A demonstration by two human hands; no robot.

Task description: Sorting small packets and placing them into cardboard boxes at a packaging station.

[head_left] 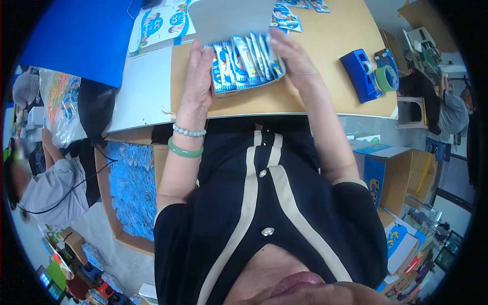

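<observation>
Between my two hands stands a small carton (231, 20) with its white lid raised at the back. It is packed with a row of upright blue-and-white sachets (244, 61). My left hand (200, 71) lies along the carton's left side, fingers pointing away from me. Against the right side is my right hand (297, 58), slightly blurred, its fingertips near the far right corner. The two hands hold the carton from both sides. Several loose sachets (287, 20) lie on the table just beyond it.
A blue tape dispenser (358, 76) and a roll of green tape (387, 79) stand at the table's (325, 91) right. Printed sheets (160, 25) lie at the far left beside a blue panel (76, 35). Below the left edge is a box of blue packets (129, 188). Other people sit on both sides.
</observation>
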